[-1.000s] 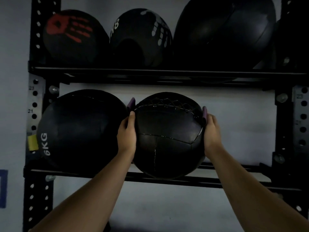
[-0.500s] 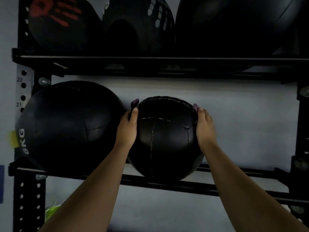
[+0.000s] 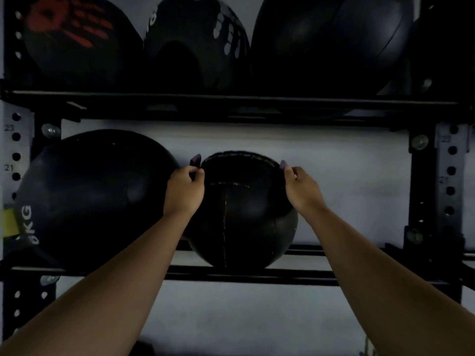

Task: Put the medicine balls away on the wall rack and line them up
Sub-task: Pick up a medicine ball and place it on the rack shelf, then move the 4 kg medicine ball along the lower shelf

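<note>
A small black medicine ball (image 3: pixel 244 214) is seen on the lower shelf (image 3: pixel 321 274) of a black wall rack (image 3: pixel 421 181). It sits near the middle of the shelf, and its bottom rests on the shelf rails. White stitch lines are seen running down its front.

The ball is touched on both sides near its top. The left hand (image 3: pixel 183 187) is laid on the left side of the ball, with its fingers curled in. A small purple tab (image 3: pixel 195 159) sticks up just above this hand, and it seems to be pinched, but that cannot be told for sure. The right hand (image 3: pixel 302 188) is laid on the right side, with its fingers curled too. Another purple tab (image 3: pixel 282 164) is seen just beside its fingertips. Both bare arms are stretched out from the near side of the scene.

A bigger black ball (image 3: pixel 95 199) is placed just to the left, touching the small ball or very close to it. "6KG" is written on it in white letters.

Three more dark balls are kept on the upper shelf (image 3: pixel 231 104). A red handprint is shown on the left one (image 3: pixel 77 39). White marks are shown on the middle one (image 3: pixel 198 44). The right one (image 3: pixel 334 44) is plain and very big.

A pale wall (image 3: pixel 347 191) is seen behind the rack.
</note>
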{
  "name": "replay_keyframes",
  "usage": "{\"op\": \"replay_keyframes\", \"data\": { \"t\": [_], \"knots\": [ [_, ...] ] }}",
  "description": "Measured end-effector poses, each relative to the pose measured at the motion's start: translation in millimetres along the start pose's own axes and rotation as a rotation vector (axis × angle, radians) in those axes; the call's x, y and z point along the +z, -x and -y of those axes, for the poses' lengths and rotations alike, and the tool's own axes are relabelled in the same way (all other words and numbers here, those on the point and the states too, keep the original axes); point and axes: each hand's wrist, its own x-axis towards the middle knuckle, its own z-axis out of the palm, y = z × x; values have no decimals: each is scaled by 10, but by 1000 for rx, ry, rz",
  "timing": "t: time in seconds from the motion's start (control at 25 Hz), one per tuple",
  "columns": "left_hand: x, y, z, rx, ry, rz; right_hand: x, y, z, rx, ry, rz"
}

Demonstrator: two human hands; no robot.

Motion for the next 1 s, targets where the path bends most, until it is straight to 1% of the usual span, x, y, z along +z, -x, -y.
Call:
{"op": "replay_keyframes", "data": {
  "t": [0.08, 0.2, 0.32, 0.48, 0.6, 0.72, 0.84, 1.0],
  "knots": [
    [-92, -31, -215, 131, -13, -10, -196, 46, 184, -96, 4, -83],
    [-232, -117, -788, 331, -4, -12, -609, 64, 598, -200, 32, -225],
    [-276, -196, -1474, 443, 43, -31, -1087, 20, 953, -300, 64, -324],
    [-150, -338, -2241, 569, -45, -18, -1792, -250, 1159, -438, 123, -424],
    [-2, -520, -2744, 585, -90, -110, -2380, -605, 1152, -483, 145, -451],
    [108, -690, -3131, 519, -86, -175, -2856, -991, 1108, -500, 173, -446],
    [213, -849, -3376, 451, -41, -200, -3128, -1384, 1104, -466, 158, -391],
    [442, -1109, -3526, 404, 13, -169, -3187, -1860, 1110, -405, 24, -327]
  ]
}}
